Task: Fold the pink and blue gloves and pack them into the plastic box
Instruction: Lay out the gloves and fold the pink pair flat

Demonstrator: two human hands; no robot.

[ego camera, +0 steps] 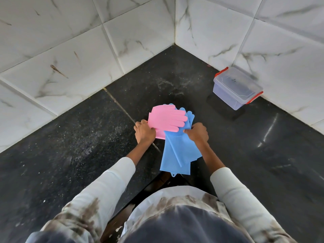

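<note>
On black counter: left hand (145, 131) clamps pink gloves (166, 120), right hand (198, 132) clamps blue gloves (177, 153); no legible writing.

Both arms enter from the bottom of the frame in long, pale off-white sleeves (112, 183) that end partway along the forearms, leaving the wrists, the left hand (144, 131) and the right hand (198, 132) bare. Lower in the frame, toward the shoulders and chest, the same light fabric carries blotchy brown patches, like a tie-dye or mottled print. At bottom centre a dark navy-grey panel of cloth (180, 225) covers the torso, bordered above by a whitish curved edge.
</note>
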